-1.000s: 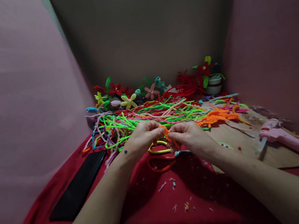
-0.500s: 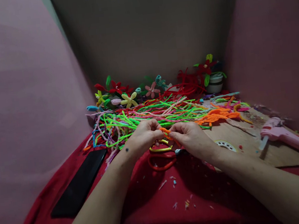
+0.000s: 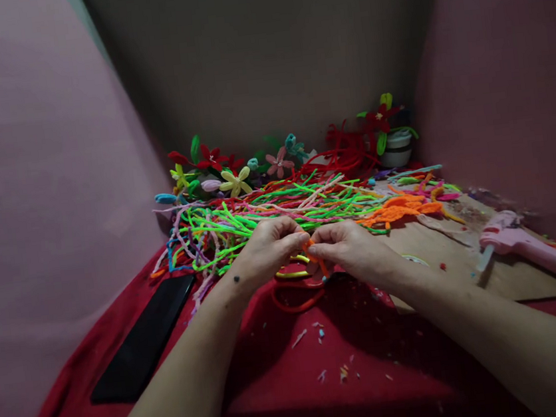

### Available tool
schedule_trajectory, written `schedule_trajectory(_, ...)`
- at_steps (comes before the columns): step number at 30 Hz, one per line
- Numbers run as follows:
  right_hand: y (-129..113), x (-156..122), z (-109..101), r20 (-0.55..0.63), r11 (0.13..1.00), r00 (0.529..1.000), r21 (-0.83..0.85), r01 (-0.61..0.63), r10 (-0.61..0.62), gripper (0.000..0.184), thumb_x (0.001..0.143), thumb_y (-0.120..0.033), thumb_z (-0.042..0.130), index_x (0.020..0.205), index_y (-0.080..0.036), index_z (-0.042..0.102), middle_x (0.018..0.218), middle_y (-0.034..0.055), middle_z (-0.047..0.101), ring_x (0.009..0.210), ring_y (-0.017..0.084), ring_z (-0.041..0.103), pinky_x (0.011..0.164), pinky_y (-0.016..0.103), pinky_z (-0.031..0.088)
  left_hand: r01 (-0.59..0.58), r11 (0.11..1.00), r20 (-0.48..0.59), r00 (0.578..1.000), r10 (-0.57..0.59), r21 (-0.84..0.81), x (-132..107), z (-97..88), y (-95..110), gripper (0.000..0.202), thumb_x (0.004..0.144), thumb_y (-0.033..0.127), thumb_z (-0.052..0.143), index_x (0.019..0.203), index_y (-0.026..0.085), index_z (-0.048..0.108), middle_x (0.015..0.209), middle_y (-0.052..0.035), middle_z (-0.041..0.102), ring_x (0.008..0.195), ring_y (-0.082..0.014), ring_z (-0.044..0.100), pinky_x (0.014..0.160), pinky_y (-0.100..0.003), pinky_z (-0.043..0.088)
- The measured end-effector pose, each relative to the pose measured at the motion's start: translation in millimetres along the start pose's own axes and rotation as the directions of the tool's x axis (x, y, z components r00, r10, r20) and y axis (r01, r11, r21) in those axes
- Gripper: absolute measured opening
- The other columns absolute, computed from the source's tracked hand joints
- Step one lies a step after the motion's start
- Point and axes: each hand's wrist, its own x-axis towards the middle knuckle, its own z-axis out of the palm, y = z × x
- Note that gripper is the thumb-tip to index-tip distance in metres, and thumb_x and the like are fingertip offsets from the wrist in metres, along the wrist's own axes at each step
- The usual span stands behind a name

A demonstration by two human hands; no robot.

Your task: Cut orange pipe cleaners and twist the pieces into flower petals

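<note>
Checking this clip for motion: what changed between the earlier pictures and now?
Since half a second ago, the left hand and right hand have drawn slightly closer at the fingertips, and the orange strip between them hangs more steeply. Nothing was visibly taken up or let go. The black slab and pink glue gun stayed put.

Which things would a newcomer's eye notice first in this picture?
The bright fuzzy stems, heaped mid-picture beyond the left hand and right hand pinching a small orange piece, probably come first. A pink glue gun at right and a black slab at left may follow.
</note>
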Motion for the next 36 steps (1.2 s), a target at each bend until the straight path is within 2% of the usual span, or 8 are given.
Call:
schedule_trajectory(3, 3, 3, -1, -0.062, 0.997, 0.998, 0.082, -0.016, 0.021, 0.016, 0.070, -0.022, 0.055, 0.056, -0.014, 0.056, 0.052, 0.0019, 0.062, 0.044, 0.009, 0.051, 0.045, 0.021, 0.040, -0.013, 1.000, 0.025, 1.000, 0.013, -0.004, 3, -6.8, -3, 0.021, 0.071, 0.032, 0.055, 0.070, 0.012, 0.061, 0.060, 0.0010, 0.055, 0.054, -0.0089, 0.047, 0.052, -0.021, 0.036)
schedule_trajectory(6, 6, 5, -1, -0.095, 0.986, 0.994, 0.166, -0.035, 0.051, 0.016, 0.070, -0.022, 0.055, 0.055, -0.016, 0.052, 0.051, 0.0012, 0.061, 0.041, 0.008, 0.049, 0.044, 0.021, 0.039, -0.043, 0.999, -0.022, 0.999, 0.044, 0.026, 5, -11.6, -4, 0.018, 0.066, 0.030, 0.062, 0.068, 0.012, 0.065, 0.062, 0.0008, 0.056, 0.058, -0.0097, 0.048, 0.055, -0.021, 0.037)
schedule_trajectory(8, 7, 5, -1, -0.112, 0.985, 0.993, 0.171, -0.022, 0.042, 0.018, 0.070, -0.022, 0.055, 0.054, -0.016, 0.051, 0.050, 0.0010, 0.061, 0.041, 0.008, 0.049, 0.044, 0.021, 0.040, -0.011, 1.000, -0.021, 1.000, 0.011, 0.008, 5, -12.3, -3, 0.018, 0.065, 0.030, 0.064, 0.063, 0.013, 0.064, 0.052, 0.0031, 0.051, 0.049, -0.0071, 0.042, 0.047, -0.019, 0.033)
schedule_trajectory(12, 6, 4, 0, -0.139, 0.984, 0.990, 0.179, -0.004, 0.029, 0.019, 0.071, -0.023, 0.055, 0.054, -0.016, 0.050, 0.053, 0.0018, 0.061, 0.043, 0.008, 0.049, 0.045, 0.021, 0.040, 0.134, 0.983, 0.101, 0.987, -0.122, -0.126, 2, -9.8, -3, 0.023, 0.069, 0.033, 0.062, 0.059, 0.013, 0.059, 0.038, 0.0066, 0.038, 0.033, -0.0025, 0.028, 0.034, -0.017, 0.018)
schedule_trajectory(18, 0, 3, -1, -0.206, 0.968, 0.977, 0.252, -0.009, 0.063, 0.015, 0.070, -0.024, 0.056, 0.059, -0.016, 0.051, 0.049, -0.0010, 0.057, 0.043, 0.009, 0.050, 0.045, 0.021, 0.038, 0.239, 0.926, 0.282, 0.947, -0.155, -0.291, 2, -5.8, -13, 0.021, 0.068, 0.030, 0.064, 0.076, 0.011, 0.063, 0.055, -0.0035, 0.062, 0.042, -0.0101, 0.054, 0.040, -0.020, 0.043)
schedule_trajectory(25, 3, 5, -4, -0.290, 0.988, 0.957, 0.140, 0.071, -0.028, 0.021, 0.067, -0.031, 0.060, 0.055, -0.015, 0.052, 0.048, -0.0033, 0.050, 0.045, 0.008, 0.043, 0.045, 0.022, 0.032, 0.069, 0.935, 0.062, 0.997, -0.051, -0.347, 0, 5.9, -4, 0.019, 0.064, 0.026, 0.068, 0.066, 0.011, 0.058, 0.050, 0.0004, 0.059, 0.037, -0.0075, 0.051, 0.036, -0.018, 0.041)
schedule_trajectory(30, 7, 6, -1, -0.264, 0.973, 0.964, 0.228, 0.034, 0.028, 0.017, 0.064, -0.026, 0.060, 0.053, -0.015, 0.051, 0.047, -0.0042, 0.049, 0.041, 0.006, 0.041, 0.043, 0.021, 0.031, -0.083, 0.891, -0.180, 0.984, 0.001, -0.447, 0, 19.5, 0, 0.027, 0.059, 0.025, 0.072, 0.067, 0.014, 0.049, 0.051, 0.0018, 0.061, 0.045, -0.0132, 0.059, 0.041, -0.021, 0.047)
schedule_trajectory(36, 14, 7, 1, -0.206, 0.944, 0.976, 0.331, 0.005, 0.067, 0.009, 0.060, -0.016, 0.056, 0.052, -0.015, 0.053, 0.043, -0.0043, 0.049, 0.038, 0.007, 0.041, 0.040, 0.020, 0.033, -0.113, 0.927, -0.240, 0.970, 0.026, -0.356, -1, 23.9, 0, 0.022, 0.061, 0.022, 0.070, 0.062, 0.013, 0.051, 0.052, 0.0004, 0.062, 0.043, -0.0101, 0.056, 0.045, -0.021, 0.047)
